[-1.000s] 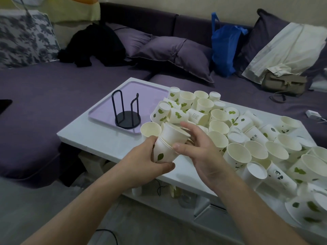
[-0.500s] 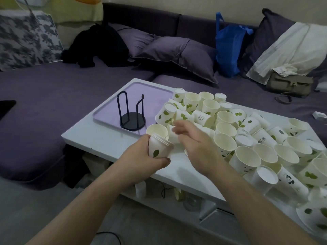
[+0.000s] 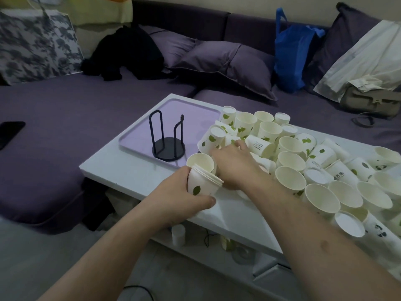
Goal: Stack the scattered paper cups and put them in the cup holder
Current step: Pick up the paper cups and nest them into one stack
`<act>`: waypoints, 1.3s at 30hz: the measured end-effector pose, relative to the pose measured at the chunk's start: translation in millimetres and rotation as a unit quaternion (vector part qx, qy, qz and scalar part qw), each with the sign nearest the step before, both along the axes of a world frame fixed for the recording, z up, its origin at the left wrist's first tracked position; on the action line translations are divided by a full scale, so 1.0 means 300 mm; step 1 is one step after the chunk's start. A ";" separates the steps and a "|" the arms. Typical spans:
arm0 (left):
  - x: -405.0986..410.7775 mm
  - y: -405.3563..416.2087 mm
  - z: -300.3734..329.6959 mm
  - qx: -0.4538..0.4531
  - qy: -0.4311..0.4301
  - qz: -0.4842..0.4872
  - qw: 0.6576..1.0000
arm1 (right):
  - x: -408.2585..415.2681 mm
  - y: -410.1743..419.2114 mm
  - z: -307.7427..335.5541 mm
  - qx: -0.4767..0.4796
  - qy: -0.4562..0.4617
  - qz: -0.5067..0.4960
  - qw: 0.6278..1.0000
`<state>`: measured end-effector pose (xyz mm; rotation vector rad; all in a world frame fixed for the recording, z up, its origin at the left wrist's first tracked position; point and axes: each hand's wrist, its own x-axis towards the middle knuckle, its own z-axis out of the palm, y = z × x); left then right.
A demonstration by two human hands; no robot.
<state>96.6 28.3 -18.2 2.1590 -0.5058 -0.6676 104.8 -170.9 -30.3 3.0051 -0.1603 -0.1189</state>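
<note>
My left hand [image 3: 173, 198] grips a short stack of white paper cups with green leaf prints [image 3: 200, 181], tilted with its mouth up and to the right, above the table's near edge. My right hand [image 3: 234, 166] reaches palm down into the pile of scattered paper cups [image 3: 303, 161], fingers spread over cups lying on their sides; whether it grips one is hidden. The black wire cup holder [image 3: 168, 137] stands empty on a lilac tray [image 3: 195, 109], just left of the pile and beyond my left hand.
The white low table [image 3: 130, 172] has a purple sofa on its far and left sides. A blue bag [image 3: 290, 53], cushions and a beige handbag [image 3: 368, 101] lie on the sofa. A dark phone [image 3: 9, 132] rests at far left. Small items sit on the shelf under the table.
My right hand has let go of the stack after pushing a cup into it and moved forward into the pile. The left hand has kept hold of the stack, which sits a little lower.
</note>
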 end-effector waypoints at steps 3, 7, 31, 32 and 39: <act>-0.002 0.001 0.007 -0.007 -0.004 -0.002 1.000 | -0.018 -0.004 0.031 0.027 -0.039 -0.010 0.999; 0.000 -0.002 0.014 -0.017 -0.010 -0.002 1.000 | -0.089 -0.033 0.144 0.193 -0.118 -0.056 0.973; -0.092 -0.019 0.001 -0.023 -0.062 -0.017 0.998 | -0.387 0.055 0.120 0.533 -0.040 -0.061 0.843; -0.090 -0.024 -0.001 -0.026 -0.060 -0.018 0.998 | -0.389 0.062 0.121 0.526 -0.013 -0.055 0.848; -0.070 -0.041 -0.004 -0.040 -0.063 -0.011 0.997 | -0.390 0.076 0.123 0.537 0.008 -0.020 0.844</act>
